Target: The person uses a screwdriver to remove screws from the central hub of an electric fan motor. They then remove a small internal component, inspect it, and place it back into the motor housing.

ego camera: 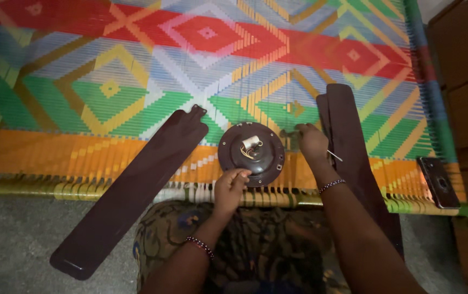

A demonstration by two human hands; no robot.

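Note:
A round dark-brown fan motor housing with white and yellow wires at its centre lies on a colourful woven cot. My left hand grips the housing's near rim. My right hand rests just right of the housing, fingers closed on a small dark part that I cannot make out. One long brown fan blade stretches from the housing toward the lower left, off the cot's edge. A second brown blade lies under my right forearm on the right.
A dark phone lies face down at the cot's right edge. Brown wooden furniture stands at the right. Grey floor lies below the cot. My patterned clothing fills the bottom middle.

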